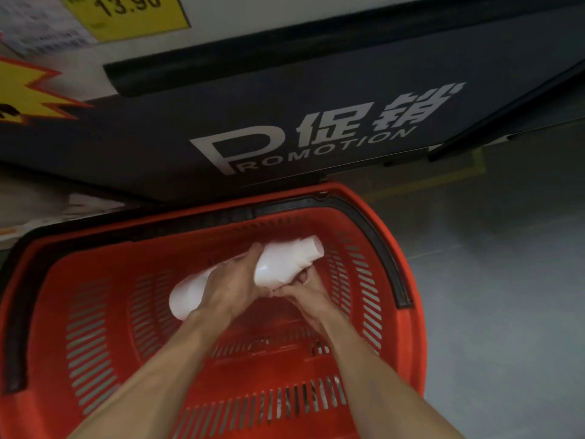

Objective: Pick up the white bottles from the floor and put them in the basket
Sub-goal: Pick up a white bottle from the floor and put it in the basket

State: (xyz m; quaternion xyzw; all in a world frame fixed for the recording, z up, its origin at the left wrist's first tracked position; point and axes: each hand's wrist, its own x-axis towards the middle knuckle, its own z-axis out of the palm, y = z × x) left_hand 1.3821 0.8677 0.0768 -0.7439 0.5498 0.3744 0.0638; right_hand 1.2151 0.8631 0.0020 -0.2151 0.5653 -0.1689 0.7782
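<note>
Both my hands are inside the red basket (408, 327), each with a white bottle. My left hand (232, 285) grips one white bottle (190, 294) that pokes out to the left below the hand. My right hand (305, 291) holds a second white bottle (286, 263) from underneath, its capped end pointing up and right. The two bottles lie close together, over the middle of the basket's floor. Whether they touch the basket's bottom cannot be told.
The basket's black handle (383, 245) lies folded along its far and right rim. A dark display stand (285, 99) with "PROMOTION" lettering stands right behind the basket. A yellow price sign (126, 11) hangs top left. Grey floor (506, 280) stretches to the right.
</note>
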